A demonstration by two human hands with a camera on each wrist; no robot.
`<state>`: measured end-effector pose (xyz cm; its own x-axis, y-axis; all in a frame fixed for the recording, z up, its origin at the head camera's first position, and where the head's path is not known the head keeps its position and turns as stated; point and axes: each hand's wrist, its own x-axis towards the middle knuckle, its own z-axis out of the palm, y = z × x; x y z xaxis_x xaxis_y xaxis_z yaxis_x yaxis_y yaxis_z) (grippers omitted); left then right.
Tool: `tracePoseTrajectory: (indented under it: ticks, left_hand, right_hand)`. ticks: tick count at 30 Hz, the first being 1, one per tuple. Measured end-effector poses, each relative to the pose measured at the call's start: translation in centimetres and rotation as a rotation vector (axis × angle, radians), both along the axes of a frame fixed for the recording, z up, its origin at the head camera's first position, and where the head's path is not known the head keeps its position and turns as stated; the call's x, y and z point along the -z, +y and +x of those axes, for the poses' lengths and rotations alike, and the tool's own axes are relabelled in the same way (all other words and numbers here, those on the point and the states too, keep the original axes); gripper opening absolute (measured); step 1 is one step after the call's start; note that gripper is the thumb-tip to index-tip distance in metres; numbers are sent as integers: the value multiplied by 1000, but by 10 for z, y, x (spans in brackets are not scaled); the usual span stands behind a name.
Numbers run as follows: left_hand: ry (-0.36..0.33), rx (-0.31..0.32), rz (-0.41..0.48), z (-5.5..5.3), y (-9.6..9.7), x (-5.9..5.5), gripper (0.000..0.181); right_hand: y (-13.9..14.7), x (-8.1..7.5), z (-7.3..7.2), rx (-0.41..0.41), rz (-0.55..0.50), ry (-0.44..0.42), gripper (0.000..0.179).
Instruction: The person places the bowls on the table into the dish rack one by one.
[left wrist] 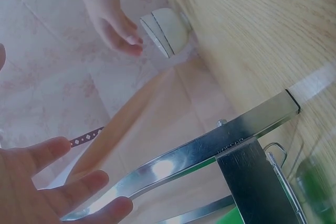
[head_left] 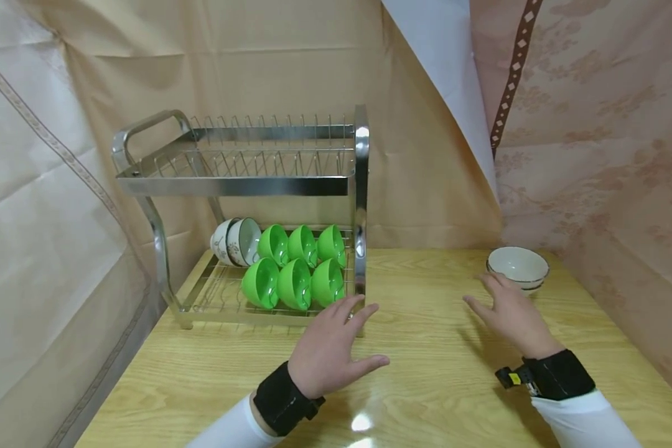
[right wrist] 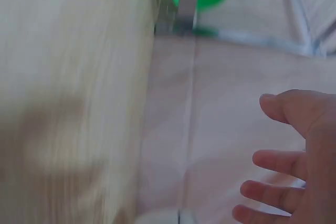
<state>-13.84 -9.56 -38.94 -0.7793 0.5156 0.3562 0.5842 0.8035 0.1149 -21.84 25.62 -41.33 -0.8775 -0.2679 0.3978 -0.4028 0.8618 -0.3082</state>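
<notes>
My right hand [head_left: 513,317] hovers by a stack of two white bowls [head_left: 518,266] with dark rims at the right of the table. Its fingers are spread and hold nothing; in the head view the fingertips overlap the bowls' near left side. My left hand [head_left: 336,345] is held over the table before the rack's right front corner, fingers and thumb spread, nothing in them. Several green cups [head_left: 295,284] lie tilted in two rows on the lower tier of a metal dish rack [head_left: 241,185]. Beside them, two white patterned bowls [head_left: 242,241] lean on edge at the back left.
The rack's upper tier [head_left: 291,185] carries only wire dividers. Its right upright [head_left: 361,218] stands between the cups and the bowl stack. Cloth curtains [head_left: 425,186] hang behind and at both sides of the wooden table [head_left: 425,386].
</notes>
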Motion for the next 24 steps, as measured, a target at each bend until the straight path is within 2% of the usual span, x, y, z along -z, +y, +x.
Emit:
tracePoseTrajectory:
  ticks: [3, 6, 10, 13, 16, 19, 24]
  left_hand:
    - [-1, 7, 2, -1, 2, 0, 85]
    - [8, 11, -1, -1, 3, 0, 84]
    - [12, 5, 0, -2, 3, 2, 85]
    - [10, -3, -3, 0, 2, 4, 85]
    - [17, -5, -8, 0, 1, 5, 85]
    - [26, -4, -10, -1, 1, 6, 84]
    - [27, -10, -9, -4, 2, 6, 83]
  right_hand:
    - [26, 3, -14, 36, -45, 24, 54]
    - [45, 6, -25, 84, -67, 13, 51]
    - [60, 11, -35, 131, -34, -46, 45]
    - [64, 14, -42, 125, 0, -67, 37]
    - [65, 17, -46, 110, 34, -35, 29]
    - [64, 20, -48, 105, 71, 35, 21]
    - [62, 23, -52, 127, 88, 130, 18]
